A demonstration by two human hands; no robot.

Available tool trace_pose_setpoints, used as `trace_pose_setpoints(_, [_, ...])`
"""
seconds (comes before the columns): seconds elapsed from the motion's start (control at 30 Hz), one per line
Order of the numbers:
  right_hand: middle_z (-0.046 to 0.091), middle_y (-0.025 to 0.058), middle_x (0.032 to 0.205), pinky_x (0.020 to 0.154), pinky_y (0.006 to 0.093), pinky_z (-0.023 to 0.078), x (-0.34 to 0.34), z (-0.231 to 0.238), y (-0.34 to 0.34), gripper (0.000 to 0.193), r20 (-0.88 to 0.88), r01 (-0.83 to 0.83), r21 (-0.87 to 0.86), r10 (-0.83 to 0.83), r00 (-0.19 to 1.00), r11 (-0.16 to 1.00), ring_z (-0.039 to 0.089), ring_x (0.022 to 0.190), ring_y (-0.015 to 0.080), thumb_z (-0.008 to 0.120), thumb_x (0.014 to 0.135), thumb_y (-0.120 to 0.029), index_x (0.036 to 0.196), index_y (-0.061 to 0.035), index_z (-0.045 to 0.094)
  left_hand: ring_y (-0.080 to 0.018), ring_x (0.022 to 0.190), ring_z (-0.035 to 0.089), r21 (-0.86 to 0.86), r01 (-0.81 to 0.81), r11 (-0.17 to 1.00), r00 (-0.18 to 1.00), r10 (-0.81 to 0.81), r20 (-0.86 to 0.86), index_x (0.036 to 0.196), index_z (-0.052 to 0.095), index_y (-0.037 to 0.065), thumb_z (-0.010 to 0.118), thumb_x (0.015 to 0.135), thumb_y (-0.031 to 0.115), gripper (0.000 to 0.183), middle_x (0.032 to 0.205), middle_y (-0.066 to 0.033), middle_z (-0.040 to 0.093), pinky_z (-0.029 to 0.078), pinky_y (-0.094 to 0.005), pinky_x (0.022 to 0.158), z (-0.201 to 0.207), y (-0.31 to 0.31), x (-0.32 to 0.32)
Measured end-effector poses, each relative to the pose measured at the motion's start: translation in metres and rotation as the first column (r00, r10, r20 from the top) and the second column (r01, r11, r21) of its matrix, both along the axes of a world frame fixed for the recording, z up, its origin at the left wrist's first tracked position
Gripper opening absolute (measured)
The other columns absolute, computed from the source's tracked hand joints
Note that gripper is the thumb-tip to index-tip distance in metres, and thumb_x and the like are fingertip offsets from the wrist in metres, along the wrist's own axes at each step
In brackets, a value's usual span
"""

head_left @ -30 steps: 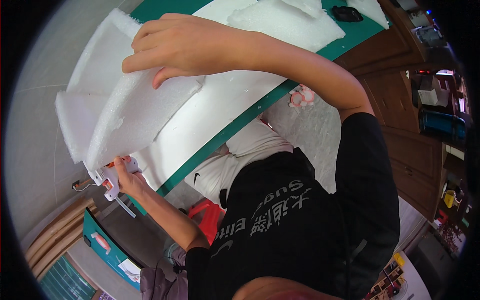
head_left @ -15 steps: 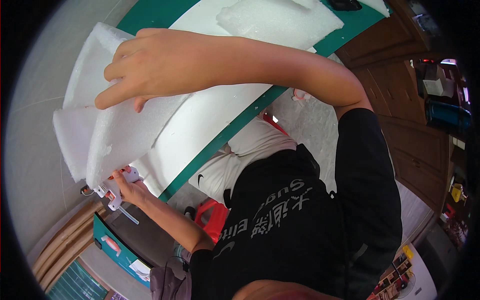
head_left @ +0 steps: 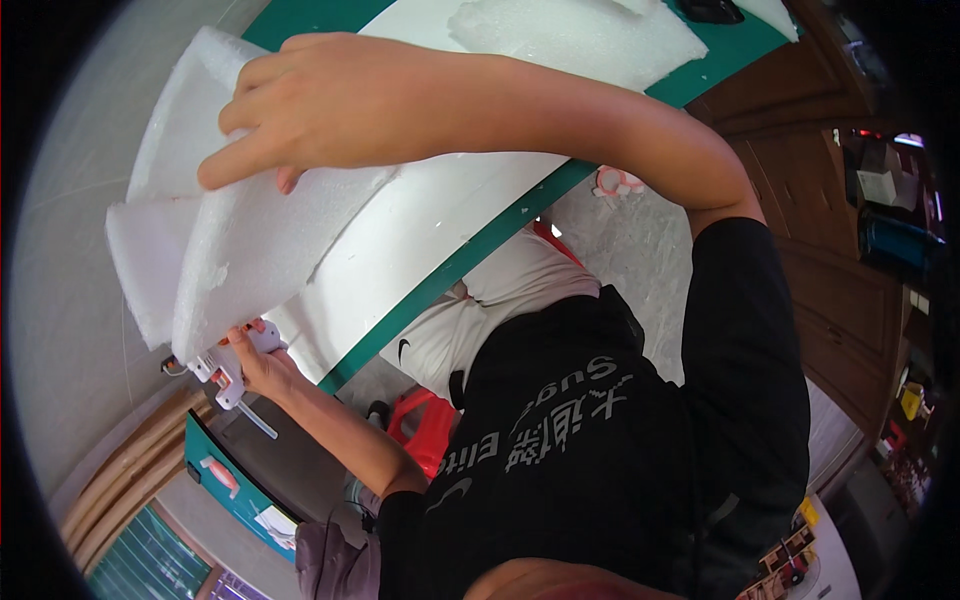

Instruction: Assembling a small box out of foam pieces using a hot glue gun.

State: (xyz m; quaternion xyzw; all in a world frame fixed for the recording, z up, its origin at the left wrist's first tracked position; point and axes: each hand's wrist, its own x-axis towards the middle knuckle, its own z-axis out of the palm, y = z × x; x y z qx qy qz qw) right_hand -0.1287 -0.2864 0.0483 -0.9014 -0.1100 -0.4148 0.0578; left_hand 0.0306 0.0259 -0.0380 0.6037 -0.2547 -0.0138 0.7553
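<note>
White foam sheets (head_left: 255, 235), bent and joined at angles, stand at the left end of the table. My right hand (head_left: 300, 105) reaches across and grips them from above, fingers curled over the upper edge and the thumb on the near side. Below them, my left hand (head_left: 262, 368) is wrapped round a white glue gun (head_left: 228, 372) with red-orange parts. A translucent glue stick (head_left: 257, 420) sticks out of its rear. The gun's tip is hidden behind the lower foam edge, so I cannot tell whether it touches.
A white sheet (head_left: 400, 255) covers much of the green tabletop (head_left: 465, 262). More foam pieces (head_left: 580, 35) and a black object (head_left: 710, 10) lie at its far end. A red stool (head_left: 418, 430) stands below, and brown cabinets (head_left: 830, 290) line the right.
The view has shifted slightly, and my right hand and the upper foam appear a little higher. Both hands keep their holds, on the foam and on the glue gun.
</note>
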Motion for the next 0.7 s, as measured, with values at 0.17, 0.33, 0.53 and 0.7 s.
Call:
trace_pose_setpoints(0.17, [0.067,0.0065,0.107,0.088,0.0392,0.051,0.001,0.007,-0.006,0.041,-0.093,-0.101,0.065,0.107,0.990,0.993,0.064,0.105,0.0273,0.073,0.082,-0.018,0.122,-0.0161,0.062,-0.0160,0.077,0.062,-0.003,-0.112,0.994,0.993,0.112,-0.041,0.110,0.056,0.007,0.073,0.089,0.002,0.027,0.097,-0.0069,0.065,0.051,-0.0318,0.061,-0.004,0.002,0.001])
trace_pose_setpoints(0.33, [0.064,0.0128,0.119,0.095,0.0413,0.048,-0.009,0.022,-0.005,0.046,-0.168,-0.111,0.108,0.128,0.977,0.988,0.060,0.112,0.0339,0.077,0.080,-0.016,0.122,-0.0053,0.061,-0.0149,0.076,0.066,0.048,-0.133,0.990,0.989,0.135,-0.056,0.104,0.061,0.003,0.077,0.083,-0.001,0.027,0.091,-0.0075,0.067,0.054,-0.0294,0.064,0.004,-0.011,-0.014])
trace_pose_setpoints(0.53, [0.063,0.0174,0.119,0.097,0.0417,0.047,-0.012,0.036,0.008,0.044,-0.246,-0.088,0.100,0.110,0.963,0.991,0.058,0.113,0.0371,0.078,0.080,-0.014,0.119,-0.0013,0.060,-0.0079,0.075,0.062,0.210,-0.210,0.955,0.977,0.214,0.002,0.106,0.069,-0.001,0.085,0.077,0.006,0.034,0.083,-0.0013,0.067,0.049,-0.0234,0.066,0.014,-0.020,-0.024])
trace_pose_setpoints(0.7, [0.060,0.0175,0.130,0.099,0.0414,0.046,-0.015,0.056,0.027,0.048,-0.373,0.026,0.116,0.019,0.928,0.993,0.056,0.119,0.0385,0.079,0.081,-0.019,0.120,-0.0002,0.059,-0.0069,0.072,0.057,0.194,-0.129,0.972,0.988,0.143,-0.058,0.110,0.071,0.003,0.087,0.076,0.012,0.038,0.081,0.0004,0.063,0.046,-0.0227,0.064,0.036,-0.022,-0.034])
